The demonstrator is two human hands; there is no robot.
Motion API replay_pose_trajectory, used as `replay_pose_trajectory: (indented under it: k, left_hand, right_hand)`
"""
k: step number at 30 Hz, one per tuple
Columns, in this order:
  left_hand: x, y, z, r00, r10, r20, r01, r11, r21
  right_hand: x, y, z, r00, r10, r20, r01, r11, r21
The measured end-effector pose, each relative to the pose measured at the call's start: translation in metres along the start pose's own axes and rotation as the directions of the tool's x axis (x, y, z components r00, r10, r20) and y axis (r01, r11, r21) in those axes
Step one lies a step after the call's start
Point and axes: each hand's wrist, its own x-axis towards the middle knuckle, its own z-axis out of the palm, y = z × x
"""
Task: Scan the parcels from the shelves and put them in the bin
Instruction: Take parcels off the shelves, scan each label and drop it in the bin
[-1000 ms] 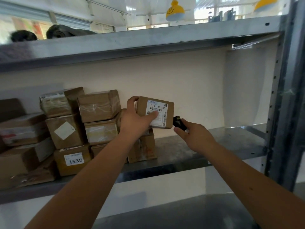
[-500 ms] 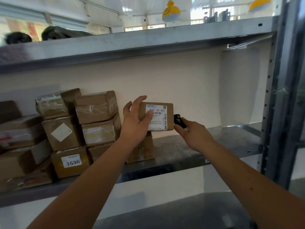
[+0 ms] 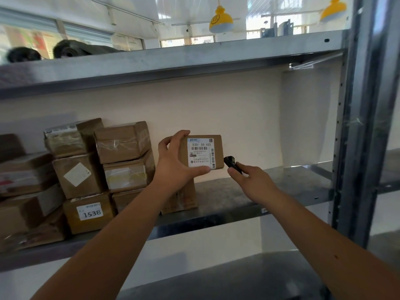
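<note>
- Presently, my left hand (image 3: 176,167) holds a small brown cardboard parcel with a white printed label (image 3: 202,152) up in front of the grey metal shelf (image 3: 281,180), thumb along its lower edge and fingers curled over its top left corner.
- My right hand (image 3: 252,180) grips a small black handheld scanner (image 3: 232,163), its nose just beside the parcel's lower right corner, near the barcode.
- One hand carries the parcel at arm's length, so I judge it light; its flat faces and sharp edges suggest stiff board that will not sag.
- Taped surfaces on the stacked brown cardboard boxes (image 3: 121,144) to the left look glossy; I judge bare board grips better.
- Best hold, in my judgement: across two opposite edges, clear of the label.
- No bin is in view.
</note>
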Motion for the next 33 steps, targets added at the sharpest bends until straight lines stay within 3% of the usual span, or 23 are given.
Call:
replay_pose_trajectory:
  k: [6,20,29,33]
  left_hand:
    - [0.007,0.001,0.013,0.995,0.029,-0.095,-0.022,0.998,0.067]
    - [0.006,-0.006,0.031,0.990,0.129,-0.061,-0.113,0.972,0.208]
    - [0.003,-0.011,0.027,0.976,0.196,-0.097,-0.162,0.946,0.281]
    - [0.001,-0.003,0.025,0.991,0.112,-0.070,-0.092,0.968,0.235]
  right_hand:
    - [-0.019,0.008,-0.015,1.000,-0.022,0.020,0.024,0.987,-0.157]
    - [-0.069,0.012,-0.039,0.976,-0.096,0.196,0.185,0.839,-0.512]
    - [-0.091,0.016,-0.041,0.967,-0.111,0.230,0.216,0.838,-0.501]
    - [-0.099,0.018,-0.042,0.971,-0.130,0.202,0.215,0.840,-0.497]
